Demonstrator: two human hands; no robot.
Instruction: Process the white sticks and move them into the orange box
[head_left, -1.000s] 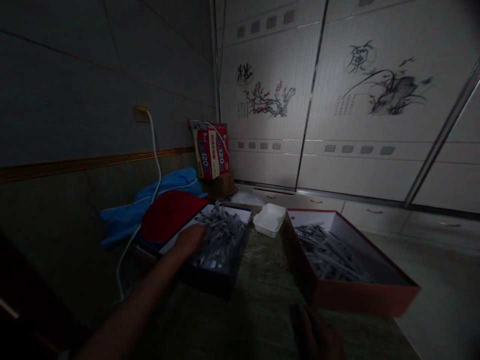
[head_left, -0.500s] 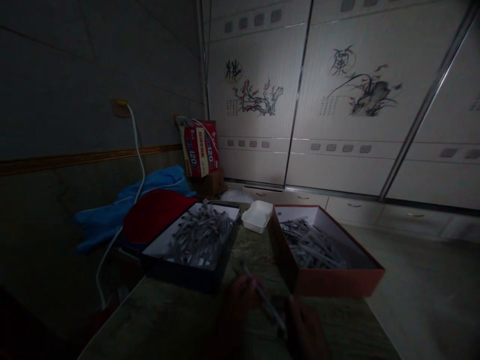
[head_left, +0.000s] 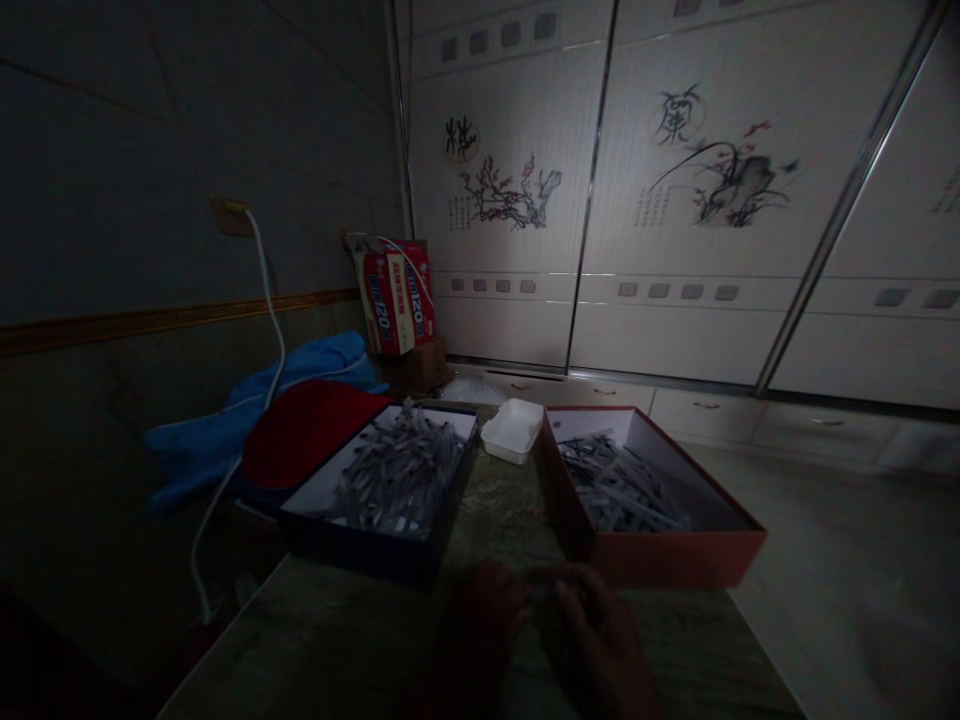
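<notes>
Both hands meet over the near part of the dark marbled table [head_left: 510, 510], in dim light. My left hand [head_left: 491, 600] is closed, its fingertips pinched round something small and pale. Close against it on the right, my right hand [head_left: 596, 620] has its fingers bent round the same small item, too dark to make out. Beyond my left hand is a dark blue box [head_left: 360, 550] with a heap of thin clear plastic pieces [head_left: 405, 465]. A red box [head_left: 675, 560] beyond my right hand holds similar long thin pieces [head_left: 622, 485].
A white plastic tray [head_left: 513, 430] stands between the boxes at the back. Left of the blue box lie a red round item [head_left: 311, 430] and blue cloth [head_left: 217, 435], crossed by a white cable [head_left: 270, 300]. Red cartons [head_left: 397, 300] stand before the cabinet [head_left: 510, 320].
My hands have come together; the long thin piece that slanted between them is no longer visible at length. The view has shifted slightly.
</notes>
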